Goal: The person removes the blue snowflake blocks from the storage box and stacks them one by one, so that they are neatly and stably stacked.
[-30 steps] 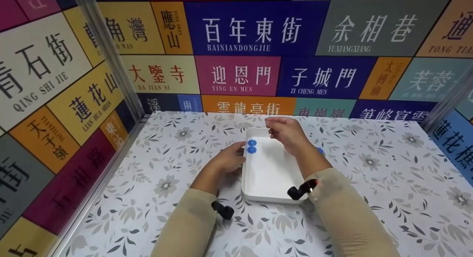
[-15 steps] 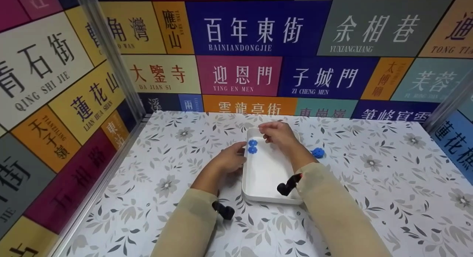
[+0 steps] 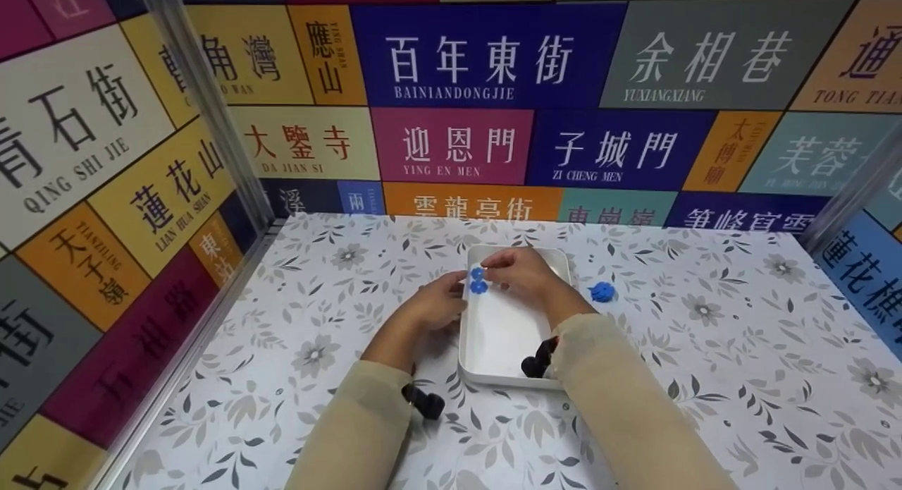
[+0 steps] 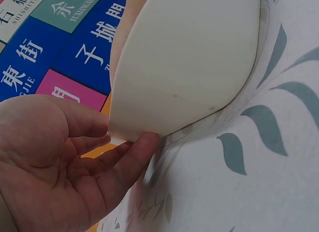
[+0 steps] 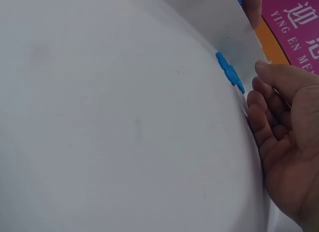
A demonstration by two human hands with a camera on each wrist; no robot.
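A shallow white tray [image 3: 513, 381] stands on the table. Two small blue flower-shaped pieces, the far one [image 3: 477, 273] and the near one [image 3: 479, 287], lie along its left wall. My right hand [image 3: 525, 270] reaches in with thumb and fingertips close together, right at the far piece. In the right wrist view a blue piece [image 5: 230, 72] lies at the foot of the wall beside the fingertips. I cannot tell if they pinch anything. My left hand [image 3: 435, 304] rests against the tray's left side from outside; in the left wrist view its fingers [image 4: 142, 151] touch the lower edge.
A small heap of blue pieces [image 3: 602, 292] lies on the table to the right of the tray, near my right forearm. A white cloth [image 3: 338, 321] with a leaf pattern covers the table. Walls with coloured sign panels [image 3: 486, 53] stand behind and at the sides.
My right hand has come down and left from above the tray's far end to the blue pieces at its left wall, uncovering the heap on the right. My left hand stays put.
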